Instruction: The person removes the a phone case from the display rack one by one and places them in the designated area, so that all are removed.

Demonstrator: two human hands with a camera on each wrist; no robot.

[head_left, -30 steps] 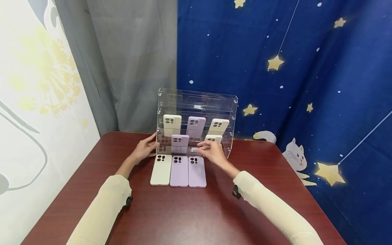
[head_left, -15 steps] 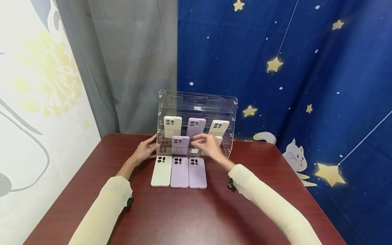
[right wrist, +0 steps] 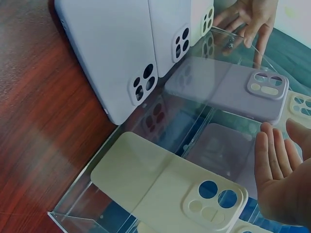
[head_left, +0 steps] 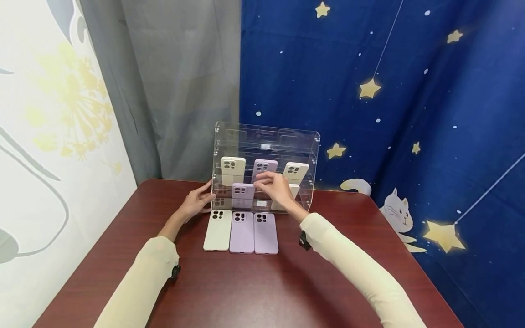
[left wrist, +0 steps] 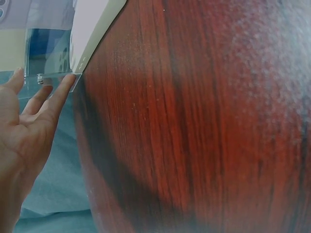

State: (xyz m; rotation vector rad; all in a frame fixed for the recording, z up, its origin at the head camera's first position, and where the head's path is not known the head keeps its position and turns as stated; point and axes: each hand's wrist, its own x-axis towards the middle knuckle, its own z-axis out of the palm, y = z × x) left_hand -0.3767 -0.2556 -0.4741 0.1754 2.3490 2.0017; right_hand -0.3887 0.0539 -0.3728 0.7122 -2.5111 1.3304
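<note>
A clear acrylic display stand (head_left: 287, 146) holds phone cases in two rows. In its upper row lean a cream case (head_left: 233, 177), a lilac case (head_left: 270, 163) and another cream case (head_left: 296, 170). The lower row has a lilac case (head_left: 243, 196) and a cream case (right wrist: 160, 179), the latter partly behind my right wrist. My right hand (head_left: 275, 187) hovers at the lower lilac case's top right corner, fingers nearly straight, holding nothing. With extended fingers, my left hand (head_left: 196, 201) touches the stand's left side panel; one fingertip is at its bottom edge in the left wrist view.
Before the stand, a cream case (head_left: 217, 231) and two lilac cases, one in the middle (head_left: 242, 234) and one at right (head_left: 266, 234), lie side by side on the reddish-brown table (head_left: 229, 291). A blue star-patterned curtain (head_left: 287, 82) hangs behind.
My right hand has moved up and left from the lower cream case's front to beside the lower lilac case. My left hand stays at the side panel. The cases keep their places.
</note>
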